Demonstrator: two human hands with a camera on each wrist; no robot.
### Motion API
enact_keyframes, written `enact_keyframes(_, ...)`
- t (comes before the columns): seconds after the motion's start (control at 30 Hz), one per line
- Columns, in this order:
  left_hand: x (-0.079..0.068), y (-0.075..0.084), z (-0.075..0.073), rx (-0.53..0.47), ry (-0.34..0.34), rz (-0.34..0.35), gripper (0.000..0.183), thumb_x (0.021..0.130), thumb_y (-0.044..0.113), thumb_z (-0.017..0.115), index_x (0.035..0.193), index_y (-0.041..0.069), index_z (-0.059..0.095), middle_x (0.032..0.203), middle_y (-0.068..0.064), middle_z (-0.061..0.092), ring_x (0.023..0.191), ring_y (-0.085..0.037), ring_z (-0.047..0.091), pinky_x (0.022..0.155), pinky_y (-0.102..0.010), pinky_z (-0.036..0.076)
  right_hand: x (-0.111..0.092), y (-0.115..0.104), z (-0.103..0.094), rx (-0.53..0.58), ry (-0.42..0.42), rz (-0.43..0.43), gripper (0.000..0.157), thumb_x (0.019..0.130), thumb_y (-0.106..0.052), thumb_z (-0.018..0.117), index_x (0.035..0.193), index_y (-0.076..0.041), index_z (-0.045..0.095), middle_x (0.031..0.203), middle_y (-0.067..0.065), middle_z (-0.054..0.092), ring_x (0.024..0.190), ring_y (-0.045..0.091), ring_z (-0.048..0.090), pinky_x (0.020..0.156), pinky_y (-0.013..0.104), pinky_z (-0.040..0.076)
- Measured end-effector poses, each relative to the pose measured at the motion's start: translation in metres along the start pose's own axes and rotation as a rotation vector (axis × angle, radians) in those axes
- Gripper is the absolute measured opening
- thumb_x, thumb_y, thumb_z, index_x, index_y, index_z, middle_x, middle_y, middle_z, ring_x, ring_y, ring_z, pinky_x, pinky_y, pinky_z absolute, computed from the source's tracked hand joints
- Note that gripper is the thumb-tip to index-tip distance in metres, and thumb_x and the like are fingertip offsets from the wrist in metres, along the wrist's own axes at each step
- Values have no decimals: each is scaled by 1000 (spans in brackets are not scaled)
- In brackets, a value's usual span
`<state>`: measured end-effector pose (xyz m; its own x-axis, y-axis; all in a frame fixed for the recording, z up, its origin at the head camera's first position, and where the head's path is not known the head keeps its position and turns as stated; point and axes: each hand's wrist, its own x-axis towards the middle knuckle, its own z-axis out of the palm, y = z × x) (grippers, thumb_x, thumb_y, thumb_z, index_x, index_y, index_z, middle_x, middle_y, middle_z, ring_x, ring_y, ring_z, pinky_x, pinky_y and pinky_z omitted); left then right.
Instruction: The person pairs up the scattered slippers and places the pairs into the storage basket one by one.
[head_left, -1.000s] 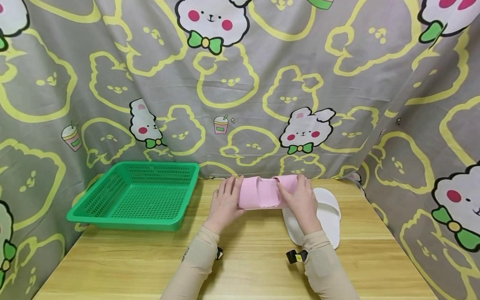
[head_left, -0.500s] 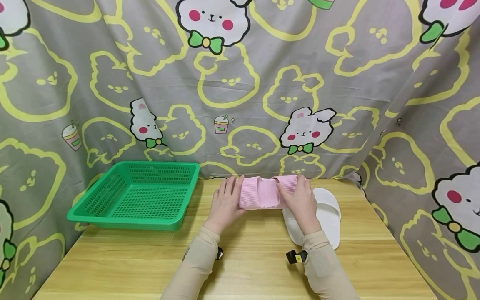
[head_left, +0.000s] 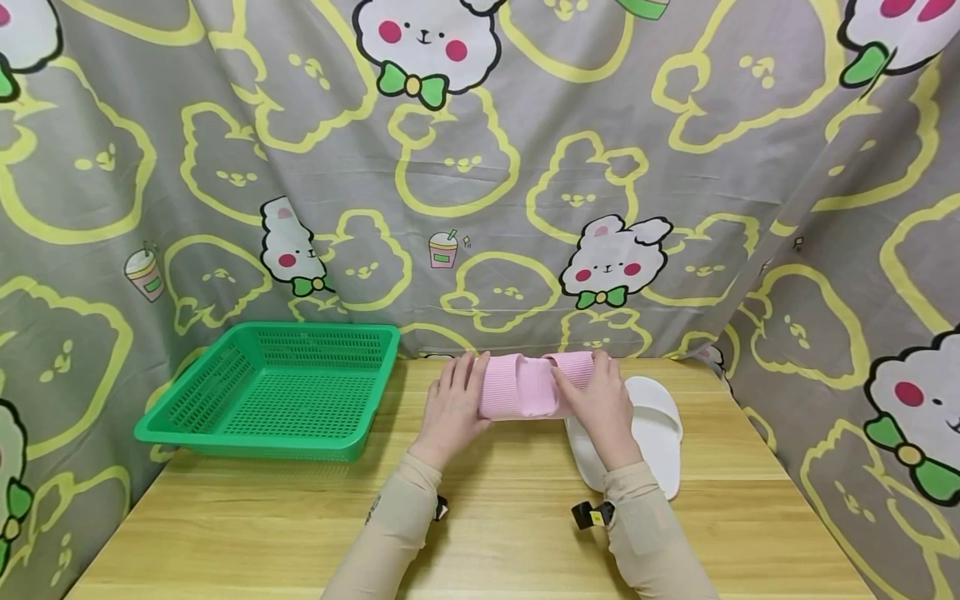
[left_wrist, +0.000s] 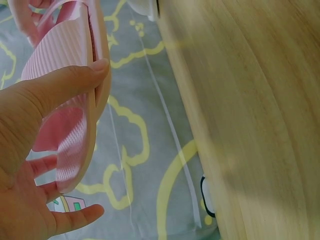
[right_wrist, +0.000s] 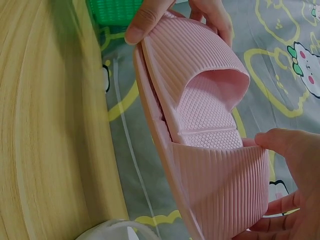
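Note:
A pair of pink slippers (head_left: 537, 388) with ribbed straps is held sideways over the back middle of the table, one sole against the other and partly nested. My left hand (head_left: 453, 408) grips the left end; in the left wrist view its thumb (left_wrist: 75, 82) presses along the sole edges, with fingers on the far side. At the right end my right hand (head_left: 606, 408) holds the other strap, thumb (right_wrist: 272, 139) at the strap's edge in the right wrist view. White slippers (head_left: 662, 454) lie on the table behind my right hand, partly covered by it.
A green plastic basket (head_left: 365, 417) with slotted walls stands at the back left of the wooden table (head_left: 495, 533). A grey curtain (head_left: 495, 192) printed with cartoon animals hangs right behind the table and along both sides.

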<state>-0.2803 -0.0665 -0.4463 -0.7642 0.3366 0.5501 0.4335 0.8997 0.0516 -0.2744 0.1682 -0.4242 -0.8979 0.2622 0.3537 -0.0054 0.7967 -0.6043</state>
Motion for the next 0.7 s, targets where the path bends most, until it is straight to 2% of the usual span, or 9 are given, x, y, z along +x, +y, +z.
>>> enact_keyframes(0.7,0,2,3,16,23,9,112,59,37,92,150,14,31,146,-14,42,129,-35,45,86,-49,53,-1,0,0,-10,2,-18,82,83,-65,61,132,-3,42,119,23,53,94,48,61,70,59,54)
